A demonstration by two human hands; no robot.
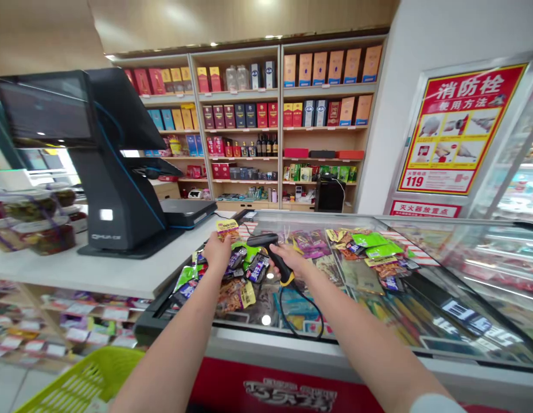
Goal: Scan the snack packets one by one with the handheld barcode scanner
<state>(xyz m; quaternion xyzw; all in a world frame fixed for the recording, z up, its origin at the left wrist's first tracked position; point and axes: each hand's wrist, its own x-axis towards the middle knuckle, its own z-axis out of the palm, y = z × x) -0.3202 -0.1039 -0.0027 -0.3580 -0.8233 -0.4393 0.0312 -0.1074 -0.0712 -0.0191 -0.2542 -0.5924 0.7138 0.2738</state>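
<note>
As left hand [218, 252] holds packet [227, 227], filled tubs [46, 236], green basket [83, 376]

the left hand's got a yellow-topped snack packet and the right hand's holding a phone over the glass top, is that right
Not quite: the right hand is holding a black handheld barcode scanner, not a phone, as the head view shows. The left hand does have the yellow-topped snack packet.
</note>
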